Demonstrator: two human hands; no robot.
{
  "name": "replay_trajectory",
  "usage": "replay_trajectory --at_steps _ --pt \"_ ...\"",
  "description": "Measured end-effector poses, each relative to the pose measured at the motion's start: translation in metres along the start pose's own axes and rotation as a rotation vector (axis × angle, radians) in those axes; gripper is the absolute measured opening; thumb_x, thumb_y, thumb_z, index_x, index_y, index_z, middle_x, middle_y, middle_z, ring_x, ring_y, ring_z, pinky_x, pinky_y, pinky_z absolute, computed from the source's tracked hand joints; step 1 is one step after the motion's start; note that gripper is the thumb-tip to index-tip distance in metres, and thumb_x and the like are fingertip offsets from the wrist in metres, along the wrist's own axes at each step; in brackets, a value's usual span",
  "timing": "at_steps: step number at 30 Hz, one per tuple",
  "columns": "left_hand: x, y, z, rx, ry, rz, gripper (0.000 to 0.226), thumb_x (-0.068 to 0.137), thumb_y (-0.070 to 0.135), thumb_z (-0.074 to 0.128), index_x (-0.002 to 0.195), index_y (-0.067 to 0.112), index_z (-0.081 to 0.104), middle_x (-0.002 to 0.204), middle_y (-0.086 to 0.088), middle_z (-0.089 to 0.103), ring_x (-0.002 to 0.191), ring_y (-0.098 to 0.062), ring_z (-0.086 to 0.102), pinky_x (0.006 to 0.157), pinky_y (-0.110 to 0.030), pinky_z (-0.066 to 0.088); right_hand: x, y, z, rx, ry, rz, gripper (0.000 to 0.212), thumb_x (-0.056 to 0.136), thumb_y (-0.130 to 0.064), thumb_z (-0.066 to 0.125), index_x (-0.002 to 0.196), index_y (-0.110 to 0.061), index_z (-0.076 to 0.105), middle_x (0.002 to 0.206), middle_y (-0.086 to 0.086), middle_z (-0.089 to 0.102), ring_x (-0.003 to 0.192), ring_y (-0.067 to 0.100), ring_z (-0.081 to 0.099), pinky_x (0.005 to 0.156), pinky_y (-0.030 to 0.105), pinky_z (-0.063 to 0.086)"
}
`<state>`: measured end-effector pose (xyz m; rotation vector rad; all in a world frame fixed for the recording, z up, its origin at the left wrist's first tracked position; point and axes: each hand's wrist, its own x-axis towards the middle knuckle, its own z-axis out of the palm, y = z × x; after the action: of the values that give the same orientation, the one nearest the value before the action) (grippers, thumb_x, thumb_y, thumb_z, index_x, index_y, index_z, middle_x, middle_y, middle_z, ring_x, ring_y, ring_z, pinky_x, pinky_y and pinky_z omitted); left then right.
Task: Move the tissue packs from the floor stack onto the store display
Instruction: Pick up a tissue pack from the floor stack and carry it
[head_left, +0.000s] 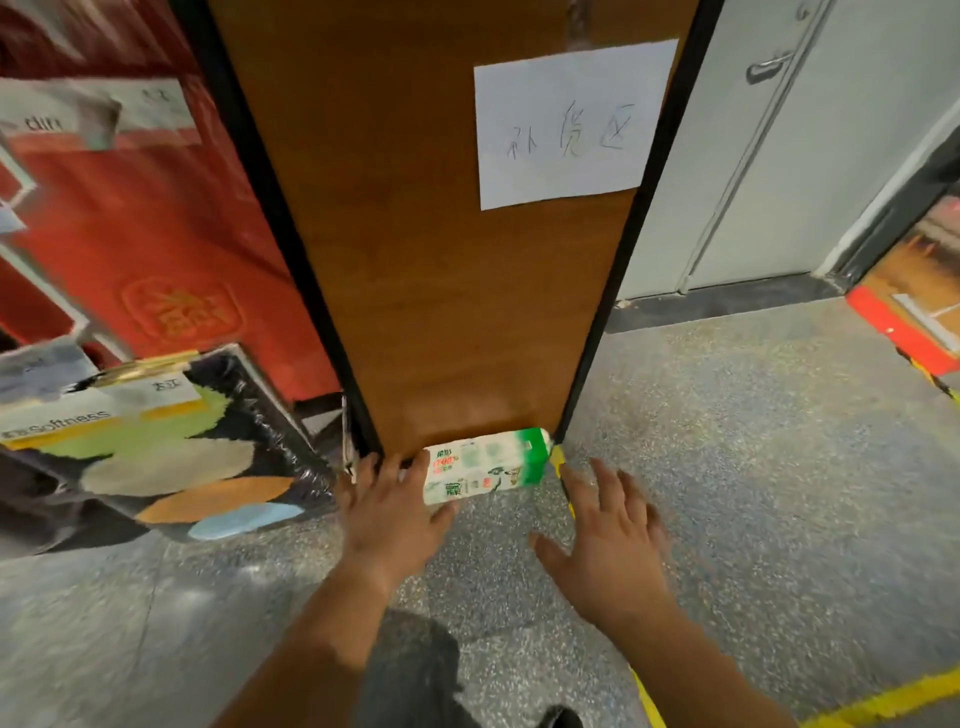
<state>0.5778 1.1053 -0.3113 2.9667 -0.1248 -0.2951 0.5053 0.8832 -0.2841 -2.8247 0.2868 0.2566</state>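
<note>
We look down at a speckled grey floor (753, 467) with a tall brown panel (441, 260) rising through the middle of the view, edged in black. A white paper (571, 124) with handwritten characters is stuck on the panel at about one o'clock.

At the foot of the panel lies one tissue pack (485, 470), white with green print and a green end toward three o'clock. It rests on the floor, its far side against the base of the panel. We see only this one pack.

Our left hand (395, 514) is at the pack's nine o'clock end. Its fingers (410, 470) are fairly straight and spread, their tips at the pack's left edge, and the thumb lies along the near edge; they seem to touch it without curling round it, though blur makes the contact uncertain.

Our right hand (608, 535) hovers at about four o'clock from the pack, just beside its green end and apart from it, fingers splayed and holding nothing.

At nine o'clock stand red packaging (156, 234) and a wrapped bundle (171, 447) with coloured patches. At two o'clock is a pale grey door (779, 182). Yellow tape (883, 701) marks the floor at five o'clock.
</note>
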Motion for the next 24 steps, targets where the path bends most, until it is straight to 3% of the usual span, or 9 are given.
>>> replay_trajectory --at_steps 5,9,14,20,24 --pt "0.077 0.023 0.027 -0.047 -0.014 -0.055 0.083 0.088 0.076 0.042 0.156 0.032 0.024 0.161 -0.002 0.029 0.149 -0.036 0.015 0.119 -0.065 0.01 0.109 0.02 0.007 -0.063 -0.095 -0.067 0.088 0.088 -0.072 0.046 0.158 -0.035 0.007 0.168 0.004 0.001 0.152 0.034 -0.001 0.12 0.058 0.011" --pt "0.148 0.016 0.076 -0.051 0.0 -0.084 0.084 0.085 0.078 0.044 0.155 0.037 0.022 0.16 0.002 0.027 0.148 -0.032 0.015 0.119 -0.063 0.013 0.189 0.036 0.053 -0.092 -0.15 -0.083 0.092 0.087 -0.073 0.047 0.158 -0.035 0.004 0.168 0.003 -0.003 0.153 0.034 -0.003 0.12 0.058 0.01" --pt "0.245 -0.005 0.184 0.008 -0.068 -0.157 0.094 0.082 0.081 0.047 0.157 0.035 0.013 0.162 -0.003 0.022 0.15 -0.036 0.013 0.119 -0.065 0.014 0.292 0.069 0.148 -0.173 -0.192 -0.119 0.101 0.083 -0.079 0.046 0.158 -0.034 -0.004 0.168 0.006 -0.008 0.152 0.035 -0.007 0.121 0.057 0.007" --pt "0.337 -0.034 0.328 0.074 -0.074 -0.2 0.093 0.081 0.079 0.051 0.154 0.032 0.019 0.157 -0.005 0.027 0.147 -0.036 0.018 0.117 -0.067 0.014 0.405 0.104 0.291 -0.206 -0.228 -0.16 0.11 0.076 -0.081 0.055 0.157 -0.034 -0.004 0.168 0.007 -0.006 0.153 0.035 -0.007 0.121 0.059 0.007" --pt "0.375 -0.052 0.428 0.172 -0.188 -0.166 0.107 0.079 0.088 0.038 0.159 0.026 0.003 0.165 -0.01 0.013 0.15 -0.04 0.007 0.118 -0.067 0.009 0.465 0.132 0.385 -0.243 -0.267 -0.17 0.116 0.072 -0.084 0.057 0.156 -0.034 -0.006 0.167 0.007 -0.007 0.152 0.037 -0.007 0.12 0.061 0.007"
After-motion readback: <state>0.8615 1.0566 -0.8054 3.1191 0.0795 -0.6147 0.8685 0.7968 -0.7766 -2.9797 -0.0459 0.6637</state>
